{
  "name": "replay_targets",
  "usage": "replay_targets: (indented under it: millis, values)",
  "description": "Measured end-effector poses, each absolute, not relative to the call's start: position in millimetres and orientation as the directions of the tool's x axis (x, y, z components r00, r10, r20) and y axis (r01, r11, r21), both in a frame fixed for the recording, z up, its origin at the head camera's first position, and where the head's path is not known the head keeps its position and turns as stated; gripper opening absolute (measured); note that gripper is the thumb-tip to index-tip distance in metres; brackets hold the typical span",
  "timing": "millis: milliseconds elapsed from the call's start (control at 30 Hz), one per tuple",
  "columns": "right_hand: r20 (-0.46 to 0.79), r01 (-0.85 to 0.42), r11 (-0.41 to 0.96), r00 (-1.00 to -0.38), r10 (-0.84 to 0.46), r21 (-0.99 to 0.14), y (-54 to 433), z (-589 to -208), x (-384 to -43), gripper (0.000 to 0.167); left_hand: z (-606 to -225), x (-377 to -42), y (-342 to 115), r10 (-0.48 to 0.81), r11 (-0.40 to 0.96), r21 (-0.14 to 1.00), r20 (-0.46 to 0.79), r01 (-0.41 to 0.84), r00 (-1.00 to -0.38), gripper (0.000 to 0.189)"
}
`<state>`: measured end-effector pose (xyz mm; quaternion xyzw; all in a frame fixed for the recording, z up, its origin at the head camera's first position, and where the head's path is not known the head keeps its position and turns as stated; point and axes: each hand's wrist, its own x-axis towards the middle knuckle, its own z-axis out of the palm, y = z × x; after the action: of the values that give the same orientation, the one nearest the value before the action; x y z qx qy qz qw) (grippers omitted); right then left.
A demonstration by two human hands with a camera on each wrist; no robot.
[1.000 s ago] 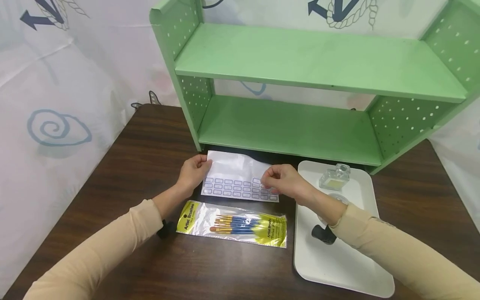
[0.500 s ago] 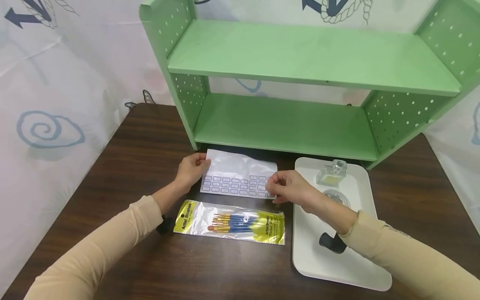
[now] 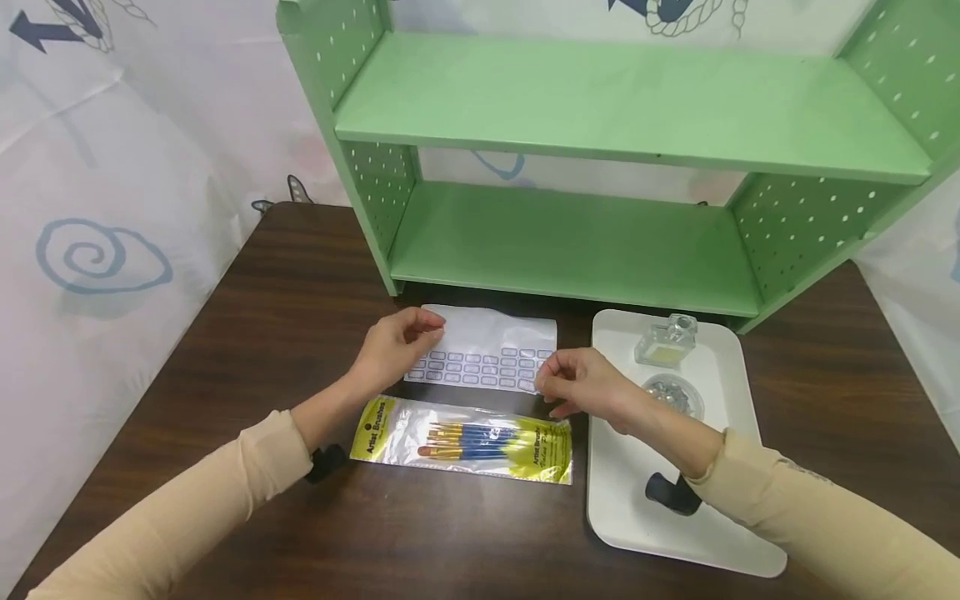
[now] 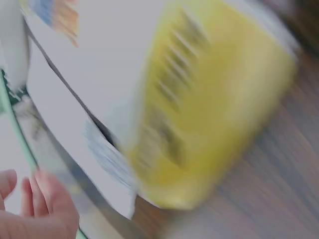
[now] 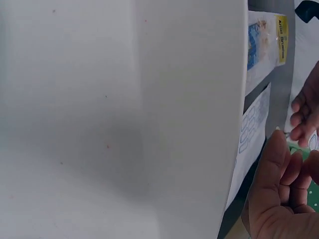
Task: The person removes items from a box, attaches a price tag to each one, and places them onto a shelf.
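Note:
In the head view, a white sheet of printed labels (image 3: pixel 491 329) lies in front of the shelf. My right hand (image 3: pixel 581 383) is at its lower right corner, thumb and forefinger pinching a small label (image 3: pixel 527 385). My left hand (image 3: pixel 397 346) hovers over the sheet's left part with fingers bent and nothing seen between them. The left wrist view is blurred, but that hand (image 4: pixel 42 209) looks apart from the sheet (image 4: pixel 75 119). Just below the sheet is a clear packet of artist brushes (image 3: pixel 465 450) with blue handles and yellow ends.
A white tray (image 3: pixel 622 525) stands at the right, bearing a clear glass bottle (image 3: pixel 666 343) and a round clear dish (image 3: pixel 675 393) of shiny pieces. Behind the sheet rises a green two-tier shelf (image 3: pixel 570 242). All stand on a dark wooden table (image 3: pixel 300 267).
My left hand has let go of the sheet's left edge and moved right over it. My right hand has moved slightly down and right with the label. The head view has shifted a little.

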<state>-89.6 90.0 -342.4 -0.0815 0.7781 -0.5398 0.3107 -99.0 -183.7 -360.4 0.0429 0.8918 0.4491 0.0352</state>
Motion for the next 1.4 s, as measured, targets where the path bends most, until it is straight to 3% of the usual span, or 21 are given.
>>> replay_targets:
  millis: [167,433,733,1100,1400]
  values:
    - [-0.384,0.173,0.427,-0.789,-0.479,-0.888,90,-344,-86,0.009,-352,-82,-151,0.334,0.518,0.854,-0.162,0.038,-0.929,0.017]
    - [-0.371,0.137,0.428,-0.763,-0.53,-0.893,87,-349,-80,0.01,-357,-73,-126,0.453,0.471,0.882,-0.212,0.03,-0.866,0.014]
    - [-0.355,0.087,0.443,-0.741,-0.57,-0.892,84,-353,-76,0.008,-359,-69,-120,0.468,0.509,0.861,-0.267,0.011,-0.843,0.012]
    - [-0.276,-0.203,0.591,-0.737,-0.618,-0.781,76,-356,-75,0.005,-372,-63,-121,0.465,0.581,0.814,-0.314,0.018,-0.828,0.012]
    - [-0.342,-0.219,0.652,-0.708,-0.618,-0.726,70,-360,-75,0.007,-377,-57,-121,0.485,0.602,0.796,-0.311,0.054,-0.817,0.008]
